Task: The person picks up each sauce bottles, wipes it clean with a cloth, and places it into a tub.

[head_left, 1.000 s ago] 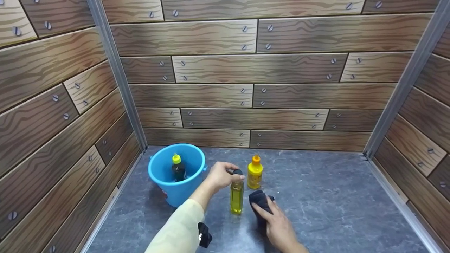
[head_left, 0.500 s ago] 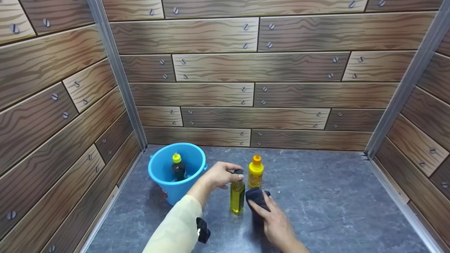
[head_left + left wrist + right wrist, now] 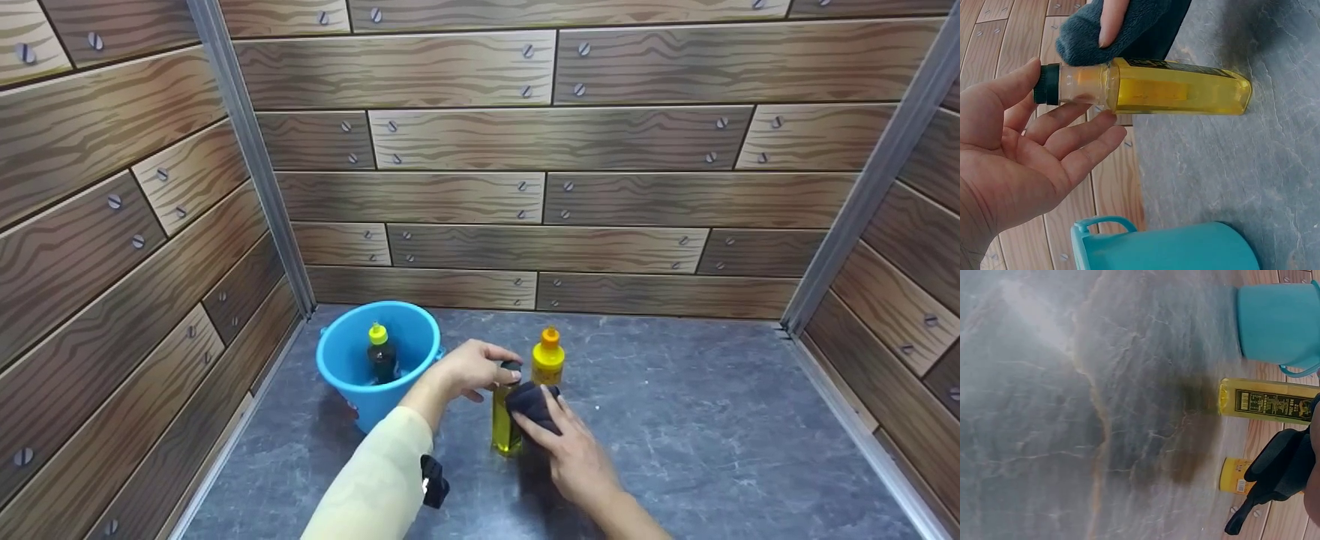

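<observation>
Blue plastic bucket (image 3: 352,375) at far left of the grey marbled tabletop (image 3: 675,420), close to the corner of the wood-patterned walls (image 3: 525,187); inside it, upright, a dark bottle with a yellow cap (image 3: 380,352). Just right of the bucket, left hand (image 3: 469,367), cream sleeve (image 3: 375,487) behind it: fingers relaxed and spread, thumb and fingertips resting against the black cap and neck of a clear bottle of yellow liquid (image 3: 504,420), not wrapped round it. Bottle upright on the tabletop, between bucket and right hand. Against the bottle's right side, a dark grey cloth (image 3: 531,401), pressed there by the straight fingers of the right hand (image 3: 574,457). Just behind cloth and bottle, a yellow bottle with an orange cap (image 3: 547,358), standing, apart from both hands.
</observation>
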Demonstrator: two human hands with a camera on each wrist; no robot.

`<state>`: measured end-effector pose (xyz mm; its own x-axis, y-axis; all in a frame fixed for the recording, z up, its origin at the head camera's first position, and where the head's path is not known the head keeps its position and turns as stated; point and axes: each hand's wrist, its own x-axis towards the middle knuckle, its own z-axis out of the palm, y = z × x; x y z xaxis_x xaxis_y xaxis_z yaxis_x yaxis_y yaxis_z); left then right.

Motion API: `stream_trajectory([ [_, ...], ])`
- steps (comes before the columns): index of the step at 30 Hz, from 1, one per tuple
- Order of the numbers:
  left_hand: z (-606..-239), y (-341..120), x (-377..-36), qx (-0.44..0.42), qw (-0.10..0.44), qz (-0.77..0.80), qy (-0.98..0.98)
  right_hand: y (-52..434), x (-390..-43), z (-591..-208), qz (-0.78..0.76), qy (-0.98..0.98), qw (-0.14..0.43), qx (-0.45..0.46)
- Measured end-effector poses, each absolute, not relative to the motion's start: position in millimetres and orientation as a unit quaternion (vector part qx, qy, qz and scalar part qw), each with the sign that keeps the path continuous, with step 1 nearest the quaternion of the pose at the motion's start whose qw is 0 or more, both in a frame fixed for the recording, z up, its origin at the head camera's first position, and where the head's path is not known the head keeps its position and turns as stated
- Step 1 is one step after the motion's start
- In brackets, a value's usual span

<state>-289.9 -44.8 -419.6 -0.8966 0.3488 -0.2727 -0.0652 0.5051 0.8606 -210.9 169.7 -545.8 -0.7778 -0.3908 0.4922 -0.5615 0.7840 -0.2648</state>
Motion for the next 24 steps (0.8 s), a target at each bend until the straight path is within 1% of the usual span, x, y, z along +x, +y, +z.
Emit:
stream_trajectory([
  [2, -419, -46, -290, 0.084, 0.212, 0.49, 0.841, 168, -213, -542, 0.197, -0.921, 0.209, 0.263],
  [8, -419, -48, -291, 0.079, 0.213, 0.492, 0.84, 162, -221, -536, 0.185, -0.912, 0.232, 0.283],
  [15, -419, -48, -289, 0.078, 0.213, 0.489, 0.842, 157, -226, -532, 0.171, -0.916, 0.221, 0.288],
  [24, -420, -46, -290, 0.09, 0.209, 0.474, 0.851, 152, -234, -540, 0.181, -0.881, 0.289, 0.327],
])
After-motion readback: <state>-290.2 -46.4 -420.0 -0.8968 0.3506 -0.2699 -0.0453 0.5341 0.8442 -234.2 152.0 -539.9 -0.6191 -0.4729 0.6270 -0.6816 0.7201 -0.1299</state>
